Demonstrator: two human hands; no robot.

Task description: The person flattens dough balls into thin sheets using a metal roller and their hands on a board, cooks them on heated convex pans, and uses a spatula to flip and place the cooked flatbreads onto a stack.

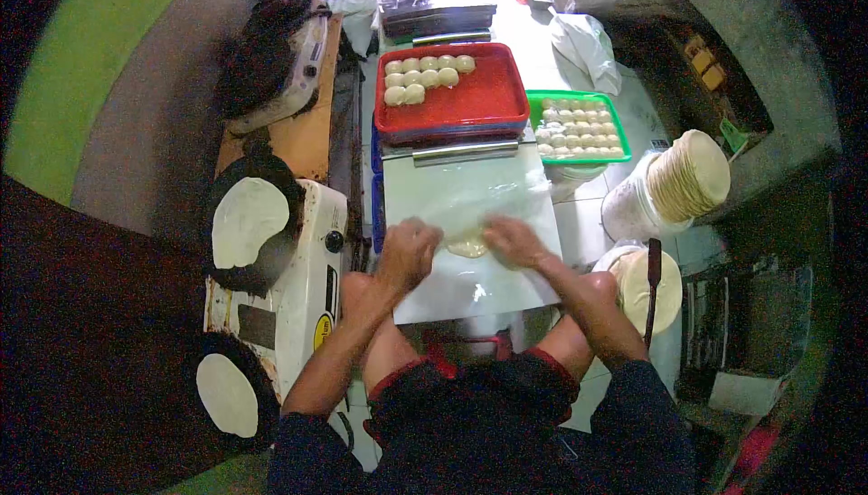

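Observation:
A small flattened piece of dough (467, 245) lies on the white work board (466, 292) between my hands. At its left edge is my left hand (410, 247), its fingers curled in and slightly smeared. My right hand (512, 241) is closed at the right edge of the dough, fingers bent downward. Exactly how the fingertips grip the dough is hidden. Beyond the board, a red tray (484, 88) holds rows of round dough balls (413, 76). A metal rolling rod (466, 152) lies across the board's far end.
On my left, a gas stove (312, 224) carries two dark pans with a flatbread (250, 221) and another flatbread (227, 395). At right are a green tray (627, 145) of dough balls, a tilted flatbread stack (696, 177), and a tub of flatbreads (665, 292) beside a dark-handled spatula (654, 269).

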